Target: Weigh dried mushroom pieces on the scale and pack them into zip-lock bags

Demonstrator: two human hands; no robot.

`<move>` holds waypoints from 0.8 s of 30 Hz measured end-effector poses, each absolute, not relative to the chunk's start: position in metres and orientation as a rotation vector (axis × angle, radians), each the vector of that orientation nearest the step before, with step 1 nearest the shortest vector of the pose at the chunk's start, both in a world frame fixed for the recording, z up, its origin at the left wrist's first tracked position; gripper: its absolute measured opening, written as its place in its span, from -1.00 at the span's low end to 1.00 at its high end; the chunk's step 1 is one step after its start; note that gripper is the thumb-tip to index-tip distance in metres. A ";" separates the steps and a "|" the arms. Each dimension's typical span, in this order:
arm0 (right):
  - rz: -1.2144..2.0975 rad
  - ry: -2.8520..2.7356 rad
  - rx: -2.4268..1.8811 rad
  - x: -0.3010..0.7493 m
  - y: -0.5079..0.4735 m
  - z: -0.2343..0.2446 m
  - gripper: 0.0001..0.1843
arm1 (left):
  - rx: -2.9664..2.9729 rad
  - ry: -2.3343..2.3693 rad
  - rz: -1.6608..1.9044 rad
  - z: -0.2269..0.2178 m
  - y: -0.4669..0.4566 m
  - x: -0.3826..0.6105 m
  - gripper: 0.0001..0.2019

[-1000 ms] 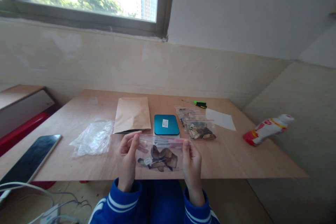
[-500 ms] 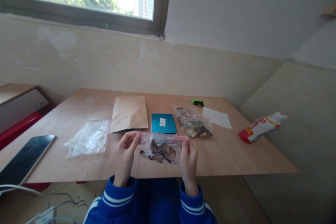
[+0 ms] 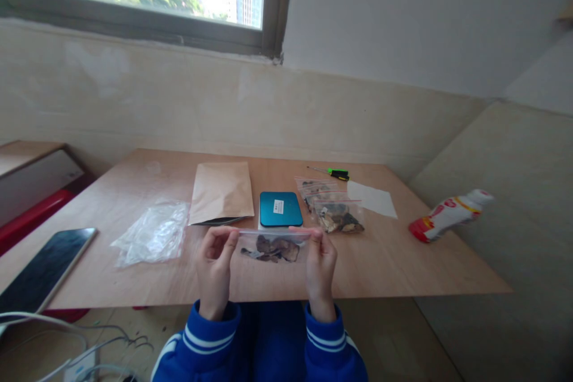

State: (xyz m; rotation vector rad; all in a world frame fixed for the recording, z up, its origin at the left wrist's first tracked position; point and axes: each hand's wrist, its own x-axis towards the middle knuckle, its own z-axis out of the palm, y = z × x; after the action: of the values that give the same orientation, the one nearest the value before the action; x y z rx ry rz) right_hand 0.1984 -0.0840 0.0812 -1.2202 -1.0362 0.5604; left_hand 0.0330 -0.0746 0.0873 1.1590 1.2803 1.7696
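A clear zip bag point(image 3: 293, 255) with brown dried pieces inside is stretched between my hands above the table's near edge. My left hand point(image 3: 217, 262) pinches its left top corner, and my right hand point(image 3: 321, 262) pinches the right one. Just beyond the bag lies a teal flat box point(image 3: 281, 210) with a small white label. Several filled zip bags point(image 3: 338, 219) overlap to the right of that box. On its left, a brown paper pouch point(image 3: 222, 191) lies with its dark mouth facing me.
Clear plastic bags point(image 3: 154, 233) are heaped on the left, beside a phone point(image 3: 47, 265). Screwdrivers point(image 3: 338, 173) and white paper point(image 3: 372, 199) lie at the back right. A white-and-red bottle point(image 3: 450, 216) stands at the right. Cables point(image 3: 107, 343) hang at lower left.
The held zip bag has tipped flatter, so its front looks shorter, and my right hand has risen slightly at its corner. Both hands keep their pinch.
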 end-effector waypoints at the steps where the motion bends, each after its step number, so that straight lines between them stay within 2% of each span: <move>1: 0.582 -1.074 -1.243 0.203 -0.084 0.080 -0.47 | 1.163 1.274 1.755 0.088 -0.074 0.032 -0.82; 5: 0.652 -1.253 -1.192 0.218 -0.083 0.080 -0.53 | 1.183 1.229 1.757 0.089 -0.073 0.029 -0.82; 10: 0.264 -1.606 -1.320 0.211 -0.081 0.104 -0.68 | 1.311 1.238 1.707 0.092 -0.074 0.032 -0.86; 12: 0.229 -1.781 -1.299 0.200 -0.079 0.116 -0.70 | 1.342 1.203 1.669 0.093 -0.076 0.037 -0.86; 15: 0.254 -1.915 -1.226 0.186 -0.075 0.125 -0.89 | 1.385 1.172 1.626 0.094 -0.078 0.041 -0.87; 24: 0.059 -1.817 -1.167 0.170 -0.072 0.119 -0.73 | 1.409 1.219 1.594 0.096 -0.081 0.043 -0.86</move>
State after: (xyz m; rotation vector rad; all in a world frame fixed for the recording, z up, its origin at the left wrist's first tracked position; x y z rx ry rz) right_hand 0.1701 -0.0718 0.1192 -1.1674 -1.8172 0.0585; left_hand 0.0428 -0.0814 0.0963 1.4088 1.2186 1.5942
